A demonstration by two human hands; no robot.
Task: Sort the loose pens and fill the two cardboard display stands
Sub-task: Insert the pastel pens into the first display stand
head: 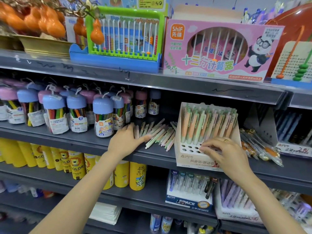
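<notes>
A white cardboard display stand sits on the middle shelf, its back rows full of upright pastel pens and its front row of holes bare. A heap of loose pastel pens lies flat on the shelf just left of the stand. My left hand rests flat on the left part of that heap, fingers spread over the pens. My right hand hovers over the stand's front right holes with fingertips pinched together; whether a pen is in them is hidden. A second stand is not clearly visible.
Tubs of coloured markers crowd the shelf left of the heap. Clear orange pens lie loose right of the stand. The shelf above overhangs with abacus boxes. Below are yellow tubes and another pen display.
</notes>
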